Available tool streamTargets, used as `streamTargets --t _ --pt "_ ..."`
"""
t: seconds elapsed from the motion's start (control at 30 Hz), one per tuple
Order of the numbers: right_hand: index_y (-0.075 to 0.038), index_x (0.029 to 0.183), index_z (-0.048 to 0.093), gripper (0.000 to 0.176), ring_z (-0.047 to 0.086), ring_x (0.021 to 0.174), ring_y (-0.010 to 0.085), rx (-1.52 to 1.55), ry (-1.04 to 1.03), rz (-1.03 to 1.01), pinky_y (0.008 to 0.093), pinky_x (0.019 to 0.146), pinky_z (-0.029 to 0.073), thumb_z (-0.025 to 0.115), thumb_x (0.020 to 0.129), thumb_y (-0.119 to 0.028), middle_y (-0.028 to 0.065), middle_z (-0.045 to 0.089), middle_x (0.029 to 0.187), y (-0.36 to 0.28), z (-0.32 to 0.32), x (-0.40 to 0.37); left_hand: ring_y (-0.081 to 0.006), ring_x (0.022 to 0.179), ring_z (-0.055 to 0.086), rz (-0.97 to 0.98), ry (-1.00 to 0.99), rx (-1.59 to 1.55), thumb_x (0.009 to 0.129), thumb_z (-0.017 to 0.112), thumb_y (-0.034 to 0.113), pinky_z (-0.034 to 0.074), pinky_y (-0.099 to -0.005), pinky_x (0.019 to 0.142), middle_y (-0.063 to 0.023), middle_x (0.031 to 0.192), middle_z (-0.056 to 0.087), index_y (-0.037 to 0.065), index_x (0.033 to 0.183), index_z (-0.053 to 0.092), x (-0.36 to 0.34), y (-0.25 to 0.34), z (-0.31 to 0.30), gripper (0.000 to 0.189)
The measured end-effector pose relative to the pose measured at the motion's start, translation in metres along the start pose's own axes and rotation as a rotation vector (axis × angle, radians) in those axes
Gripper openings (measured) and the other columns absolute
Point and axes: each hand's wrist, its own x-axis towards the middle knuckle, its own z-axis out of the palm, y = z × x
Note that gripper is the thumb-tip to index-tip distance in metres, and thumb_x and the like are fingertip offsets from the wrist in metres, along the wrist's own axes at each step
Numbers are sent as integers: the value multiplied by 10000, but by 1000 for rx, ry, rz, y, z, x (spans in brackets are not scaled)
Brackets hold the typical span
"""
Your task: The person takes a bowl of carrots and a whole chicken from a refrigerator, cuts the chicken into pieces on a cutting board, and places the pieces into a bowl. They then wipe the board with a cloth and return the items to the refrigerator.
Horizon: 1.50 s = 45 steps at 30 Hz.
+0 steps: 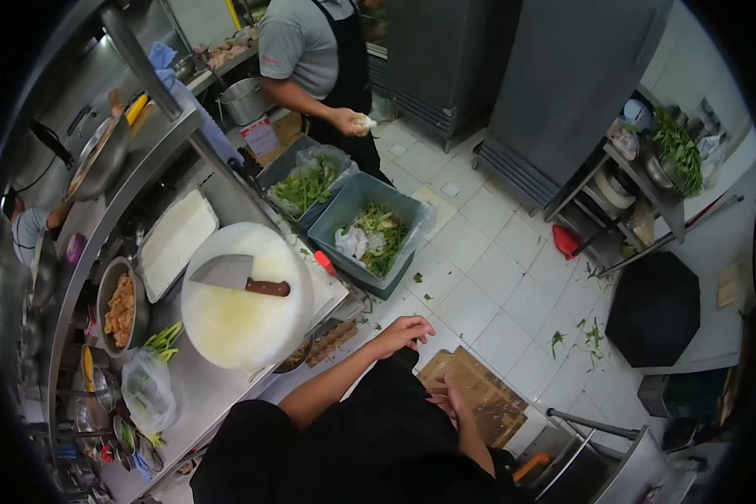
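Over the front of my black apron (370, 420), my left hand (401, 334) is raised with loosely bent fingers, and I see nothing in it. My right hand (450, 398) is lower, beside the apron cloth, its fingers partly stretched and partly hidden. Left of my hands is a round white cutting board (248, 340) on the steel counter. A cleaver (239, 277) with a brown wooden handle lies flat on it, away from both hands. A wet-looking brown board or mat (470, 391) shows on the floor below my right hand.
Grey bins (370, 273) with greens and scraps stand past the counter's end. Another person (311, 76) stands behind them, holding something pale. The counter bears a white tray (176, 244), a bowl of meat pieces (113, 315) and a plastic bag (149, 391). Leaf scraps (592, 336) litter the tiles.
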Motion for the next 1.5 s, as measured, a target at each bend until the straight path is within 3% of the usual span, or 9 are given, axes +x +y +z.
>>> streamTargets --t 0.27,0.4,0.53,0.57,0.63,0.93,1.07,1.2,1.5 --pt "-34 941 539 400 596 548 258 -37 733 -39 364 441 525 440 927 -421 138 581 700 -35 -157 -44 -379 872 632 -69 -80 1473 809 548 288 509 -444 751 -193 895 663 21 845 677 129 -115 -140 298" --pt "-54 874 549 370 598 535 276 448 229 -2 446 474 526 391 941 -382 136 606 694 -17 -282 -12 -401 817 635 -351 -21 1340 759 623 336 497 -468 749 -228 884 664 6 892 703 82 -99 -146 365" --pt "-26 857 582 357 618 560 291 -700 205 -266 402 458 523 432 935 -340 160 623 694 -27 -335 68 -355 768 616 -234 182 1171 779 600 511 475 -448 730 -188 745 643 12 695 671 33 -116 -146 511" --pt "-15 856 592 351 622 560 287 -1080 155 -384 380 450 517 453 932 -328 167 628 697 -68 -294 47 -332 753 621 -256 349 1087 780 605 527 478 -438 719 -175 723 643 11 682 665 17 -121 -140 529" --pt "19 746 640 474 609 528 215 -854 242 120 359 444 478 510 914 -405 131 617 633 -148 -237 37 -280 690 621 -296 674 853 777 627 530 485 -408 670 -159 669 629 13 652 652 -9 -139 -124 532" --pt "-9 732 651 221 603 563 154 -1341 -68 -341 294 467 477 611 779 -221 78 634 657 -337 -66 170 -155 693 582 -198 1126 248 842 626 369 492 -318 598 -77 716 626 14 794 664 -32 -158 -17 360" --pt "-17 631 669 247 609 524 194 -1268 -86 -511 295 519 490 577 736 -220 141 612 566 -353 1 177 -160 804 599 165 1068 89 893 559 211 501 -296 645 -97 1055 615 18 907 675 12 -96 -5 225" --pt "-115 1192 593 447 629 619 183 -1102 -21 -391 325 529 508 626 748 -154 144 660 1014 -367 10 164 -256 1233 451 477 748 438 726 489 -57 449 -327 891 -140 1253 523 29 926 672 68 -4 -8 284" --pt "-180 1347 385 531 634 690 278 -367 389 -235 351 503 493 501 832 -124 113 576 1020 -412 -90 173 -240 1149 493 526 371 554 760 505 -34 406 -328 918 -109 1242 533 37 907 629 191 170 -50 205"
